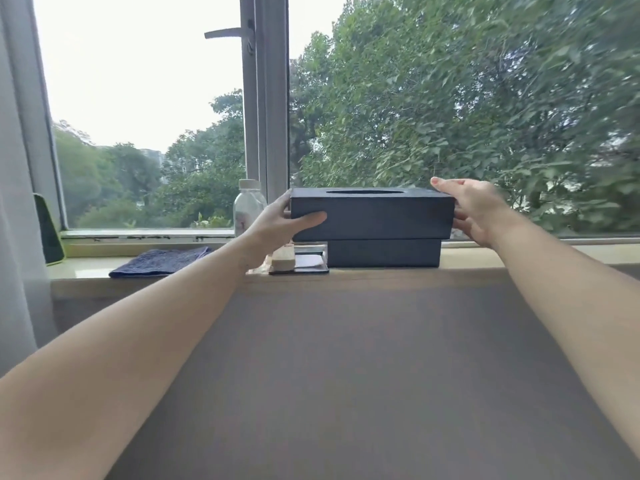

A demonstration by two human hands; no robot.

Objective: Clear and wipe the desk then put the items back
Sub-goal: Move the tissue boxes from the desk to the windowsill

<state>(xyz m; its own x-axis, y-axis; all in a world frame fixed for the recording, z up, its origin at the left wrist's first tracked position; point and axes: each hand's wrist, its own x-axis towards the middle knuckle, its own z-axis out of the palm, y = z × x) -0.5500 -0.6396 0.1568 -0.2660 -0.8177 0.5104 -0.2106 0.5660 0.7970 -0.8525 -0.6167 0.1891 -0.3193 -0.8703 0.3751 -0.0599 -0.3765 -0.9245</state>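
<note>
Up at the sill [519, 258], both hands clasp the box [374, 216] by its ends
Left hand [273, 223] wraps the left end, thumb across the front face; right hand [478, 209] spans the right end, one finger along the top edge. Box lies level between them, atop a lower box [384, 252]

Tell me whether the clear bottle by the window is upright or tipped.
Upright. The clear bottle has its white cap on top, with the neck straight above the body. The left hand hides its base.
</note>
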